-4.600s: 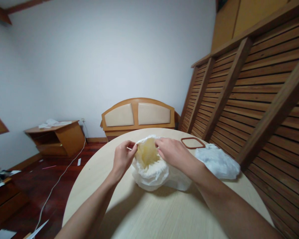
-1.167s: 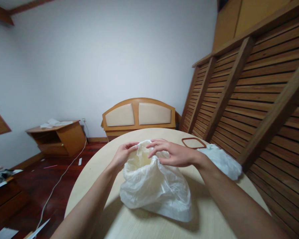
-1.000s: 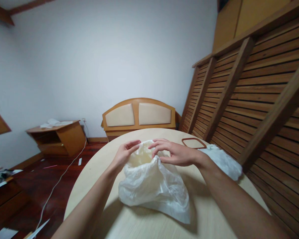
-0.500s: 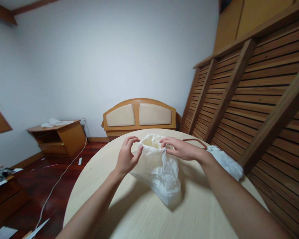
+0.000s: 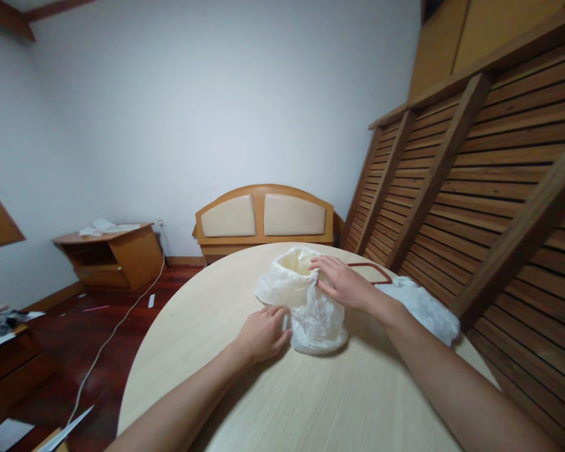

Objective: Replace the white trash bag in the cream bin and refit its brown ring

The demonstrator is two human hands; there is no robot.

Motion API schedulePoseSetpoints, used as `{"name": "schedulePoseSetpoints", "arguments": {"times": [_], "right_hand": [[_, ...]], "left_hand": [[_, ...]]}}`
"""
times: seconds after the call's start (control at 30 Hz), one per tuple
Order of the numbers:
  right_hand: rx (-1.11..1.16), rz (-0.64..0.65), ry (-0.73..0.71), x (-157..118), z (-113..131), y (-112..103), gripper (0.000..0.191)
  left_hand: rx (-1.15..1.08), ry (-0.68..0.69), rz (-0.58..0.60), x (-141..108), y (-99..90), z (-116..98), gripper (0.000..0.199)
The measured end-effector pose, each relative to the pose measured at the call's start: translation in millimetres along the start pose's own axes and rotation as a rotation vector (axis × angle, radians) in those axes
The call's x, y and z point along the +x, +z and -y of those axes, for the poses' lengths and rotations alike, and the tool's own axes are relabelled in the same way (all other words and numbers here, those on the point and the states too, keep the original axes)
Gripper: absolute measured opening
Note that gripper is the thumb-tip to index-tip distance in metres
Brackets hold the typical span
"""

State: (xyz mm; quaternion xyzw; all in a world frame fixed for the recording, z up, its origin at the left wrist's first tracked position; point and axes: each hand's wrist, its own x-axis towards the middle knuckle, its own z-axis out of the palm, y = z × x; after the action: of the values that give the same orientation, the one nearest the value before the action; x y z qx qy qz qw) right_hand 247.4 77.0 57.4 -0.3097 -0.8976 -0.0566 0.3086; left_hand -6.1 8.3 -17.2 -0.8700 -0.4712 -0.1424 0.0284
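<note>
A white translucent plastic bag [image 5: 317, 320] stands on the round pale table [image 5: 193, 326], its mouth open at the top and showing a pale yellow inside. At the right of the rim, my right hand [image 5: 341, 282] is closed on the edge of the bag, with fingertips over the opening and thumb outside. My left hand [image 5: 266, 331] rests low at the bag's left side, its curled fingers closed on the plastic close to the tabletop. Folds of the bag hide part of the fingertips.
Right of the bag lie a white crumpled bundle [image 5: 421, 307] and a reddish-brown handle-like loop [image 5: 388, 276]. Slatted wooden panels [image 5: 480, 194] lean along the right. Beyond the table is a headboard [image 5: 258, 213]; a low cabinet [image 5: 136, 257] and a cable [image 5: 117, 333] are at left.
My left hand has moved down from beside the rim to the lower left of the bag. The bag's bottom has drawn back from the near side, and the bag now stands more upright.
</note>
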Motion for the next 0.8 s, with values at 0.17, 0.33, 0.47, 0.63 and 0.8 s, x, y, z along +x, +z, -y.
{"name": "schedulePoseSetpoints", "arguments": {"times": [0.17, 0.33, 0.47, 0.63, 0.8], "right_hand": [[-0.06, -0.174, -0.001, -19.8, 14.4, 10.4, 0.045], [-0.077, -0.16, -0.02, -31.7, 20.9, 17.5, 0.048], [-0.05, -0.14, 0.045, -35.8, 18.8, 20.4, 0.044], [0.021, -0.161, 0.103, -40.2, 22.7, 19.7, 0.053], [-0.006, -0.157, 0.116, -39.6, 26.9, 23.3, 0.068]], "left_hand": [[0.015, -0.022, 0.059, -3.2, 3.5, -20.6, 0.042], [0.001, 0.13, 0.048, -6.5, -7.4, -39.1, 0.025], [-0.137, 0.32, 0.071, -6.3, -10.3, -36.8, 0.023], [-0.202, 0.402, -0.12, -5.1, -7.8, -18.9, 0.021], [-0.136, 0.243, -0.613, 3.8, -6.5, -5.6, 0.033]]}}
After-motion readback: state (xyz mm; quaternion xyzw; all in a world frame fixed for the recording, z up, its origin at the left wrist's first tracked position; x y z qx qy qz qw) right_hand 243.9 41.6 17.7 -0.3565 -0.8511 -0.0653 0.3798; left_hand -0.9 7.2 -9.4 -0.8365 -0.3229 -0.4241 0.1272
